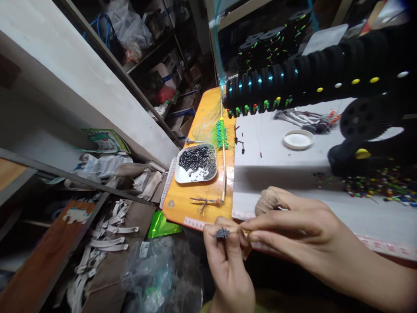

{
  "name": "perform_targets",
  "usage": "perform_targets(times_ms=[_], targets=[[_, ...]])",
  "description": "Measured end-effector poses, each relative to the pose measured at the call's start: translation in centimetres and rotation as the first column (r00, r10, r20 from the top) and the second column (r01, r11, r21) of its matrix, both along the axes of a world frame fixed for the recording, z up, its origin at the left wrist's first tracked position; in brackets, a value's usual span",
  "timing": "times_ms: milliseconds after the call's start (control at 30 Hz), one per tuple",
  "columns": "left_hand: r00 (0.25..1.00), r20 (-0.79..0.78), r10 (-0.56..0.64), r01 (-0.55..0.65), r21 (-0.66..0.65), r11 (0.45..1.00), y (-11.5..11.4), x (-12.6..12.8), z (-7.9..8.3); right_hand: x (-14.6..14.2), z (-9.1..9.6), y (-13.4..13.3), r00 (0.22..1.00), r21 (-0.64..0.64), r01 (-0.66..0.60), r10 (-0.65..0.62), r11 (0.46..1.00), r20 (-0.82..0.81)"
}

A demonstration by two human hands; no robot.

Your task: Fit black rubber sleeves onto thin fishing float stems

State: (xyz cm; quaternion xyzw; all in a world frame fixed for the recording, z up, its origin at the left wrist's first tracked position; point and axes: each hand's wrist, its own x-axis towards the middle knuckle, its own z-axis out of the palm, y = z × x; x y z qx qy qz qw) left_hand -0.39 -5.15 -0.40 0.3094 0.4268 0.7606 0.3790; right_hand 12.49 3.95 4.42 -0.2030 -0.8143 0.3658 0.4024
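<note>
- Head view: the grey bundle sits in the left hand, grasped between thumb and fingers; its clustered ends face the camera, its long axis apparently running into the fist.
- The right hand lies rightward, fingertips nearly together just beside the left fingers; whether they pinch anything, I cannot tell.

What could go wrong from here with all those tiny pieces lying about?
The bundle of thin, dark-grey pieces in the left hand could slip apart if that grip loosens or the right hand, close beside it, bumps it. The shallow, rounded white tray of shiny dark cylinders sits near the orange tabletop's edge, so a knock might spill them. The small, loose multicoloured pieces might scatter if brushed.
</note>
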Motion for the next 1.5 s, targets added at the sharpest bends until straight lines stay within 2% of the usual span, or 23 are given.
perform_targets(times_ms=[100,167,267,333,400,467,567,933,1233,1500], targets=[[0.996,0.092,-0.015,0.010,0.053,0.999,0.2,0.3,0.1,0.0,-0.1,-0.2,1.000,0.022,0.016,-0.016,1.000,0.003],[0.974,0.221,-0.055,0.037,0.086,0.996,0.3,0.4,0.5,-0.1,-0.2,-0.4,1.000,0.037,0.005,-0.006,0.999,0.007],[0.876,0.453,-0.165,0.099,0.164,0.981,0.2,-0.2,1.6,-0.1,-0.4,-0.6,0.999,0.076,-0.045,0.044,0.996,0.008],[0.808,0.538,-0.239,0.121,0.246,0.962,0.1,-0.9,2.5,0.0,-0.4,-0.7,0.999,0.120,-0.044,0.042,0.992,0.015],[0.797,0.526,-0.296,0.127,0.333,0.934,0.1,-1.9,3.6,0.0,-0.3,-0.6,0.999,0.158,-0.033,0.029,0.987,0.025],[0.833,0.457,-0.311,0.132,0.382,0.915,0.3,-2.7,4.7,0.1,-0.1,-0.6,0.999,0.165,-0.036,0.032,0.986,0.024],[0.879,0.393,-0.271,0.125,0.359,0.925,0.8,-3.2,5.3,0.1,0.1,-0.4,0.996,0.138,-0.088,0.085,0.986,0.025],[0.868,0.472,-0.153,0.045,0.231,0.972,1.2,-2.1,4.2,0.1,0.0,-0.5,0.999,0.088,-0.046,0.045,0.995,0.012],[0.895,0.409,-0.178,0.113,0.177,0.978,1.3,-0.8,4.1,0.1,0.1,-0.5,0.996,-0.003,-0.073,0.073,0.997,0.045],[0.902,0.366,-0.228,0.153,0.223,0.963,1.3,0.1,4.2,0.1,0.5,-0.2,1.000,-0.041,0.010,-0.010,0.999,-0.009]])
